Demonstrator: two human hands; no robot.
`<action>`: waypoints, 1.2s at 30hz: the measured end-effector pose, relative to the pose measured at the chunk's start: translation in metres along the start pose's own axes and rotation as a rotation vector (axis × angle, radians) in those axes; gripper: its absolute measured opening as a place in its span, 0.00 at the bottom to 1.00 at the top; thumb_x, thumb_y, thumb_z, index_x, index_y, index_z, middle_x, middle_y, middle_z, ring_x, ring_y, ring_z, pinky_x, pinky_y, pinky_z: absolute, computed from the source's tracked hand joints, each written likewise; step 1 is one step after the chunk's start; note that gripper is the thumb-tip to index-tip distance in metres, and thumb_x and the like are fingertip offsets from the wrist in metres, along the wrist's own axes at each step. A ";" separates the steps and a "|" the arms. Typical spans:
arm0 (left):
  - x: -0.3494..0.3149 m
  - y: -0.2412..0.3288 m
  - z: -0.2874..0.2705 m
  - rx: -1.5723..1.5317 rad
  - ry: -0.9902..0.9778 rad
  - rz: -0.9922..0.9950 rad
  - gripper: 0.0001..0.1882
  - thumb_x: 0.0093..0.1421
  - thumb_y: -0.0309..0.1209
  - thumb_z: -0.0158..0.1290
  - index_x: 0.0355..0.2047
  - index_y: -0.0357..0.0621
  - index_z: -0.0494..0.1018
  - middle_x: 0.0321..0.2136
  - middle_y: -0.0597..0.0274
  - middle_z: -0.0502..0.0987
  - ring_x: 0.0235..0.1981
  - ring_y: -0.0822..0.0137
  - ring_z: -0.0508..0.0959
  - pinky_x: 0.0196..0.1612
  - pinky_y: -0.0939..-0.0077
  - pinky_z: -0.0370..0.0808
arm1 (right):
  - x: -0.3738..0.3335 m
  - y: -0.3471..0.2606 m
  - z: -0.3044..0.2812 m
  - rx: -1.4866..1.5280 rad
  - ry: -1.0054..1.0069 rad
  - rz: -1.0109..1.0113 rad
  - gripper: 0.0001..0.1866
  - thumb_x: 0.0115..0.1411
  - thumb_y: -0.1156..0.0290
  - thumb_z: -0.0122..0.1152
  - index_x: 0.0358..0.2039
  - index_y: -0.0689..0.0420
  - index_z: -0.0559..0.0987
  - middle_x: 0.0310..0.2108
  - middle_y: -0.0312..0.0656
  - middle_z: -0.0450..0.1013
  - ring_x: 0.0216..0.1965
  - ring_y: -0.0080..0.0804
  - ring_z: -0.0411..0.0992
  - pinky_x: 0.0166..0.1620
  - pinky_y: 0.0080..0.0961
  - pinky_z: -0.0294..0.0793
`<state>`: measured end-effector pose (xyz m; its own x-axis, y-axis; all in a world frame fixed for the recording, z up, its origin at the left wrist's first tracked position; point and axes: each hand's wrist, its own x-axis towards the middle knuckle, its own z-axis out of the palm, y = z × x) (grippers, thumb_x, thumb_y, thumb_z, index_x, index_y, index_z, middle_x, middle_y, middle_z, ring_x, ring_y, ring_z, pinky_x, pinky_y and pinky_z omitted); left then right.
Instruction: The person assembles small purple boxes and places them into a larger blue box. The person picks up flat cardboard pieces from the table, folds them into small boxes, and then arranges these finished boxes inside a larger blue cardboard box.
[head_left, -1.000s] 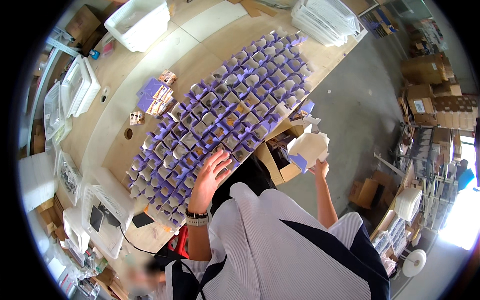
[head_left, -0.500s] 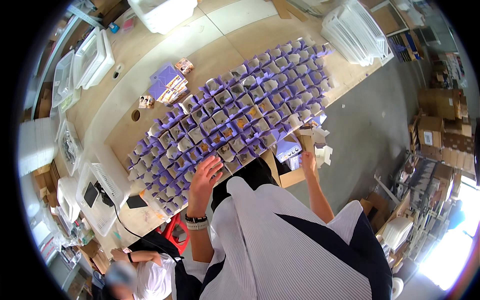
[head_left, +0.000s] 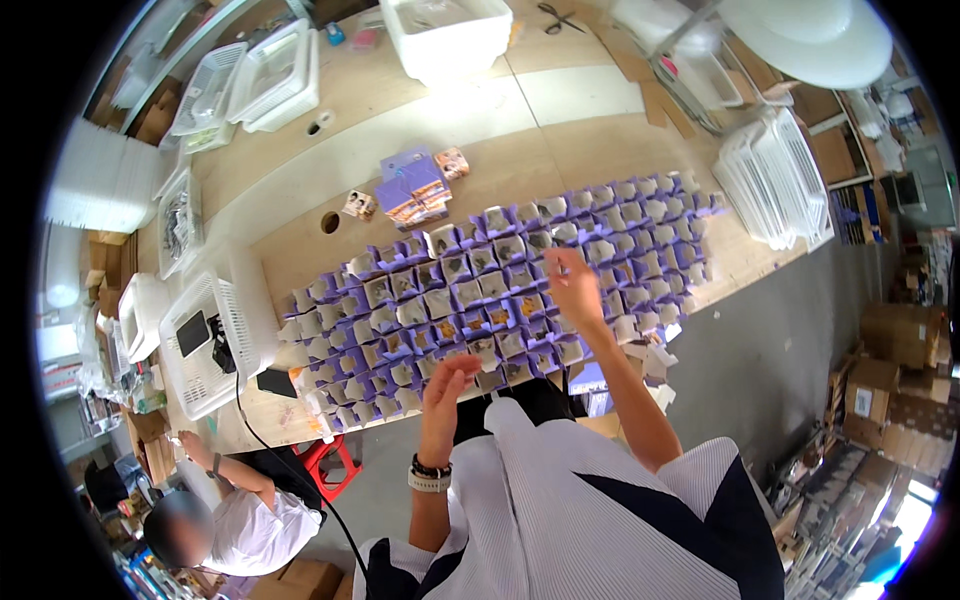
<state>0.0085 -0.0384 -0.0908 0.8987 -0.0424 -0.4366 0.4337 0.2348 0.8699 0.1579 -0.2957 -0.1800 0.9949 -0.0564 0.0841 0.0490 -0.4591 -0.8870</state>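
Many small purple boxes with pale insides and raised flaps stand open in tight slanting rows on the table. Some hold orange-brown pieces, others greyish ones; the pieces are too small to name. My left hand, with bands on its wrist, hovers at the near edge of the rows, its fingers loosely extended and holding nothing visible. Above the middle of the rows is my right hand, its fingers drawn together; what they hold, if anything, I cannot make out. An open cardboard carton lies below the table edge, partly hidden by my right forearm.
Behind the rows lies a stack of flat purple packaging. White baskets stand at the right and left, and a white tub at the back. A person in white sits at the lower left, near a red stool.
My right hand has risen from the carton and moved left over the box rows. My left hand stays at the near edge, fingers less spread. The whole view has shifted and turned.
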 end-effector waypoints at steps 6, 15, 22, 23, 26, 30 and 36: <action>-0.020 0.014 -0.001 0.098 0.071 0.048 0.14 0.76 0.30 0.45 0.54 0.39 0.74 0.51 0.63 0.79 0.56 0.70 0.76 0.61 0.74 0.68 | 0.141 -0.059 0.132 -0.200 -0.191 -0.367 0.32 0.56 0.85 0.59 0.62 0.56 0.69 0.63 0.49 0.67 0.64 0.53 0.66 0.64 0.44 0.72; -0.038 0.015 -0.012 0.081 0.064 0.082 0.13 0.75 0.28 0.45 0.54 0.37 0.74 0.51 0.63 0.79 0.55 0.70 0.75 0.59 0.75 0.68 | 0.188 -0.063 0.167 -0.321 -0.242 -0.240 0.31 0.55 0.80 0.64 0.61 0.59 0.70 0.60 0.51 0.66 0.66 0.54 0.63 0.65 0.46 0.69; -0.016 0.036 -0.025 0.020 0.137 0.192 0.24 0.73 0.28 0.51 0.67 0.41 0.65 0.63 0.61 0.70 0.63 0.65 0.70 0.61 0.71 0.70 | 0.039 -0.147 0.029 0.128 -0.672 -0.376 0.36 0.53 0.75 0.72 0.64 0.50 0.72 0.59 0.46 0.68 0.61 0.48 0.69 0.65 0.39 0.69; -0.014 0.053 -0.019 -0.021 0.137 0.192 0.26 0.73 0.29 0.51 0.69 0.41 0.63 0.65 0.60 0.69 0.64 0.65 0.70 0.62 0.70 0.70 | 0.018 -0.164 0.010 0.164 -0.806 -0.209 0.36 0.53 0.77 0.72 0.64 0.50 0.73 0.61 0.45 0.68 0.63 0.46 0.68 0.66 0.38 0.68; -0.001 0.072 -0.012 0.040 -0.137 0.145 0.29 0.73 0.30 0.52 0.71 0.41 0.60 0.68 0.58 0.65 0.66 0.63 0.68 0.64 0.68 0.69 | -0.031 -0.179 -0.025 0.221 -0.891 -0.143 0.39 0.53 0.79 0.71 0.67 0.50 0.71 0.66 0.43 0.66 0.67 0.41 0.65 0.68 0.37 0.66; -0.003 0.064 0.004 0.004 -0.165 0.114 0.29 0.73 0.31 0.50 0.72 0.41 0.59 0.68 0.57 0.65 0.65 0.61 0.69 0.65 0.67 0.68 | -0.074 -0.183 -0.033 0.323 -0.540 -0.141 0.44 0.55 0.81 0.71 0.72 0.52 0.65 0.70 0.42 0.63 0.69 0.37 0.63 0.68 0.36 0.64; -0.012 0.062 0.047 0.257 -0.002 0.394 0.30 0.71 0.24 0.47 0.73 0.41 0.59 0.69 0.53 0.59 0.69 0.58 0.63 0.67 0.66 0.64 | -0.120 -0.168 -0.014 0.812 -0.375 0.264 0.36 0.68 0.80 0.59 0.74 0.55 0.59 0.72 0.42 0.58 0.65 0.33 0.65 0.57 0.27 0.76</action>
<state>0.0274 -0.0687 -0.0213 0.9981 -0.0003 -0.0615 0.0615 -0.0143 0.9980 0.0293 -0.2247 -0.0348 0.9393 0.2843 -0.1920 -0.2767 0.2969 -0.9140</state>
